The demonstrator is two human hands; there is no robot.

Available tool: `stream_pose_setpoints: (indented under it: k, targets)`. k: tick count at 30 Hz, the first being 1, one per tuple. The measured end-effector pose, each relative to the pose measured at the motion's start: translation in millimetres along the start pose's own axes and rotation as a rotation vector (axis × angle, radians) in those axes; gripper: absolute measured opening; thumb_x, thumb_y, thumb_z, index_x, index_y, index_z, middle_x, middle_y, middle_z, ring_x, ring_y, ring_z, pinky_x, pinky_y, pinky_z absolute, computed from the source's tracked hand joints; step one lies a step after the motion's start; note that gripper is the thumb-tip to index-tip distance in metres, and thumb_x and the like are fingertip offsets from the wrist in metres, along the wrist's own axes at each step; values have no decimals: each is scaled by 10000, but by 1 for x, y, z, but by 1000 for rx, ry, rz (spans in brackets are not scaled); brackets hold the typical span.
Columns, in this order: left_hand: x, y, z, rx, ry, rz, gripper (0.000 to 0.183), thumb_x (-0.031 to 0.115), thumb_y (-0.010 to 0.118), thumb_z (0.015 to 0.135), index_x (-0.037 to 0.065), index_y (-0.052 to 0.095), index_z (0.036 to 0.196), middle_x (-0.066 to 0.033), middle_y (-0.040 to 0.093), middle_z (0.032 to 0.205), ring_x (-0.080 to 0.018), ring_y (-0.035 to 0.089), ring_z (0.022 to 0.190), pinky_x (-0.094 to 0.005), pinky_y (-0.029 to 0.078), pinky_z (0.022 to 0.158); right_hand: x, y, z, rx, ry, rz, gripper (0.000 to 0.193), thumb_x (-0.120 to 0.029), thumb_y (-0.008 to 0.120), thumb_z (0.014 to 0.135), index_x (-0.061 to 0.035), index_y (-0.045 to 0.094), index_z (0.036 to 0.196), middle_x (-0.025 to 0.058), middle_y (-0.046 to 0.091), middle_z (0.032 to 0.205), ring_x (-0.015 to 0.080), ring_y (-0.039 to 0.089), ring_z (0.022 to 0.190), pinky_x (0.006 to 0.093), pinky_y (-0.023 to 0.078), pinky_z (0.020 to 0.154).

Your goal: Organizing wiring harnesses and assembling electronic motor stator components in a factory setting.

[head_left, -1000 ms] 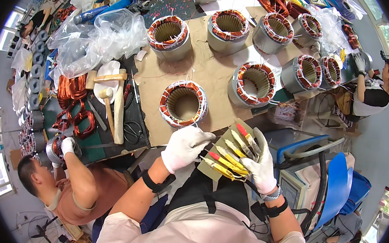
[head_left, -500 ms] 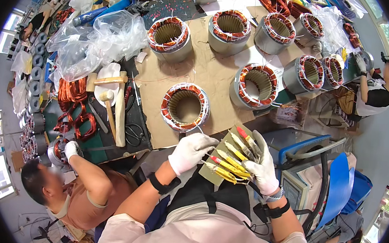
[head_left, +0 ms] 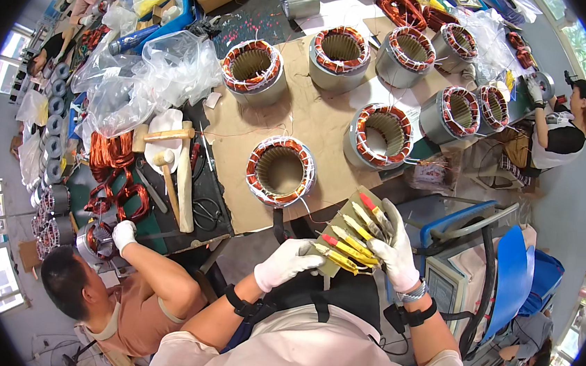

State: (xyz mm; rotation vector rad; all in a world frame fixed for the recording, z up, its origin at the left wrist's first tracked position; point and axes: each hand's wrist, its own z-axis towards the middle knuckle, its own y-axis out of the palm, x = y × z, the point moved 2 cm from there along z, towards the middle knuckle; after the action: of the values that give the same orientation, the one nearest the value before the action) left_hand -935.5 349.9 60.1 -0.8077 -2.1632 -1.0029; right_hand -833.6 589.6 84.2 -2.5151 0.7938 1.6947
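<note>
My right hand, in a white glove, grips a piece of brown cardboard from its right side. Several thin yellow and red tipped sticks lie side by side across the card. The fingers of my gloved left hand are curled on the card's lower left corner, at the ends of the yellow sticks. Just beyond the card, a stator with copper windings and white lacing stands on the cardboard-covered table.
Several more wound stators stand further back on the table. Left of it lie wooden mallets, scissors and copper coils. A person at lower left works on a stator; another sits at far right. A blue chair stands to my right.
My left hand has slid down from the card's upper left side to its lower left corner. The right hand and card have stayed almost in place.
</note>
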Motion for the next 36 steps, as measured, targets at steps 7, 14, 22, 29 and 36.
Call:
stream_pose_setpoints:
  k: [7, 14, 22, 29, 36]
  targets:
    - [-17, 1, 6, -12, 82, -111, 414, 263, 696, 1017, -9, 668, 1329, 6, 702, 1075, -56, 587, 908, -258, 507, 809, -20, 11, -72, -78, -388, -921, 109, -113, 808, 772, -28, 774, 831, 96, 671, 740, 307, 682, 700, 383, 558, 684]
    - [-22, 10, 5, 11, 44, -121, 475, 354, 734, 990, -32, 668, 1259, -42, 713, 1089, -119, 622, 943, -296, 515, 872, 77, 7, -53, -146, 290, 308, 501, -338, 687, 996, 9, 614, 1350, 56, 719, 1210, 96, 667, 1027, 279, 532, 873]
    - [-25, -75, -16, 580, 304, -350, 525, 429, 572, 1080, -59, 633, 1265, -136, 715, 1068, -164, 686, 897, -300, 553, 809, 40, 32, -41, -9, 246, 408, 527, -164, 667, 984, 7, 527, 1463, 121, 669, 1341, 195, 699, 1046, 377, 624, 830]
    - [18, -34, 12, 490, 218, 108, 206, 112, 696, 968, -24, 663, 1120, -64, 690, 931, -129, 665, 847, -281, 541, 802, 55, 31, -33, 15, 274, 404, 431, -139, 655, 966, 39, 596, 1354, 112, 730, 1159, 162, 709, 823, 347, 604, 794]
    - [23, -37, 20, 408, 239, 171, 250, 165, 692, 976, 12, 584, 1142, -27, 620, 880, -88, 577, 779, -254, 482, 724, 45, 50, -23, 55, 224, 460, 406, -96, 609, 958, 76, 603, 1326, 139, 730, 1149, 213, 708, 902, 397, 599, 840]
